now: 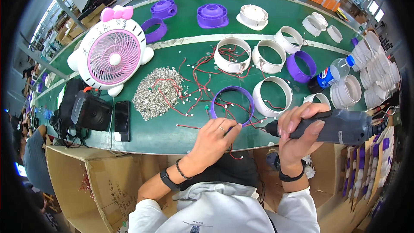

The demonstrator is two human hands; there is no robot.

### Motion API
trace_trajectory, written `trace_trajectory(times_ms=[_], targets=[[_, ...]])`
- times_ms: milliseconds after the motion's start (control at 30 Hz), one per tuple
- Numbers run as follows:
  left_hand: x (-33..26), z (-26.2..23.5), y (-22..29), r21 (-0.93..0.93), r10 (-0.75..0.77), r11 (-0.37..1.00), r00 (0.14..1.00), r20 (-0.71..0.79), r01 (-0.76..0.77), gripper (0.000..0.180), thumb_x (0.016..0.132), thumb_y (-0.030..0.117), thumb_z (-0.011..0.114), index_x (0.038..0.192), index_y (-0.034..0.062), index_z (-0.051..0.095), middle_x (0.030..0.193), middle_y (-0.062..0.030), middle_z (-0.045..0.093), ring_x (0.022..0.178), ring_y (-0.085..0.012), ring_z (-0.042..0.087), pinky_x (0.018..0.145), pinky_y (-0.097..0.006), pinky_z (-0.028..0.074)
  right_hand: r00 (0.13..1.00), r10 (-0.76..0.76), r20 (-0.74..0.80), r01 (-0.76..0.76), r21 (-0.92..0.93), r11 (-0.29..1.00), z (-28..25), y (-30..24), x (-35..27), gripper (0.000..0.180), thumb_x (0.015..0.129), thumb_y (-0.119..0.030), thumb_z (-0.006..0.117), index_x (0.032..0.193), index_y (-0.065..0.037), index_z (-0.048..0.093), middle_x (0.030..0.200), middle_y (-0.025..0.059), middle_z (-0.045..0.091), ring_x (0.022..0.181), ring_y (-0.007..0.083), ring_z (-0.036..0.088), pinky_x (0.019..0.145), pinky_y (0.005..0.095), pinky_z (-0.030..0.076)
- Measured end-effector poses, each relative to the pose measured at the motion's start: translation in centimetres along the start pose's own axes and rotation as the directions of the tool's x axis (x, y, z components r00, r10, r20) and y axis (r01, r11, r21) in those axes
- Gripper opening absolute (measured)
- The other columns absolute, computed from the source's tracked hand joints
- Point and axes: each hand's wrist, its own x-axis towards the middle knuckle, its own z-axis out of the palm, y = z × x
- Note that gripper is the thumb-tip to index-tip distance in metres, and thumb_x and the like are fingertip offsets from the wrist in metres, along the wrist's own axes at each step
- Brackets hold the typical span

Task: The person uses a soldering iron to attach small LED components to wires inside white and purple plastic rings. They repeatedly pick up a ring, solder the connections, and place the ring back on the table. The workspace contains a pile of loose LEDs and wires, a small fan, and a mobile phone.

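Note:
Fingers closed at its near rim, my left hand (208, 143) grips a purple plastic ring (251, 105) at the table's front edge. Thin red and black wires with small white connectors run through and around this ring. A dark electric screwdriver (345, 127) lies nearly level in my right hand (298, 130), with fingers and thumb wrapped round its front part. Its tip points left, close to the ring's right side; whether it touches a screw there is too small to tell. Beyond the ring stands a white ring (272, 96) with a wire inside.
Left of the wires (200, 88) lies a heap of small screws (158, 93). A pink-and-white fan (114, 59), a phone (122, 121) and a black speaker (90, 111) stand farther left. A bottle (330, 75) and stacked white rings (374, 67) are at right. Purple housings (212, 16) sit behind.

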Motion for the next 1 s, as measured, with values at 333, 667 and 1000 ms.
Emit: trace_trajectory(times_ms=[333, 667, 1000], targets=[[3.0, -5.1, -0.4, -0.081, -0.039, 0.996, 0.992, -0.123, 0.029, 0.028, 0.079, -0.003, 0.075, 0.105, 0.0058, 0.075, 0.093, -0.0065, 0.073, 0.085, -0.0242, 0.071, 0.075, -0.034, 0.058, 0.998, -0.050, -0.045, 0.051, 0.023, 0.998, -1.8, -0.3, 0.1, 0.041, 0.105, -0.045, 0.052, 0.101, -0.006, 0.044, 0.066, 0.0033, 0.045, 0.044, 0.0088, 0.040, 0.040, 0.0227, 0.035], [5.6, -6.0, -1.5, -0.088, -0.005, 0.996, 0.993, 0.116, 0.016, 0.043, 0.080, 0.015, 0.081, 0.120, 0.0091, 0.067, 0.113, -0.0102, 0.067, 0.110, -0.0312, 0.062, 0.095, -0.042, 0.047, 0.985, -0.013, -0.172, 0.022, 0.049, 0.999, -3.5, -0.7, 0.3, 0.043, 0.100, -0.045, 0.063, 0.101, -0.005, 0.046, 0.066, 0.0032, 0.051, 0.046, 0.0079, 0.045, 0.043, 0.0228, 0.041], [8.6, -12.2, -0.3, -0.129, 0.022, 0.991, 0.942, 0.334, 0.023, 0.027, 0.081, 0.012, 0.080, 0.106, 0.0101, 0.072, 0.095, -0.0044, 0.070, 0.092, -0.0249, 0.065, 0.085, -0.037, 0.047, 0.983, -0.001, -0.183, 0.007, 0.037, 0.999, -5.2, 0.2, 0.4, 0.047, 0.098, -0.048, 0.063, 0.102, -0.005, 0.043, 0.070, 0.0033, 0.047, 0.047, 0.0090, 0.045, 0.041, 0.0231, 0.040]])
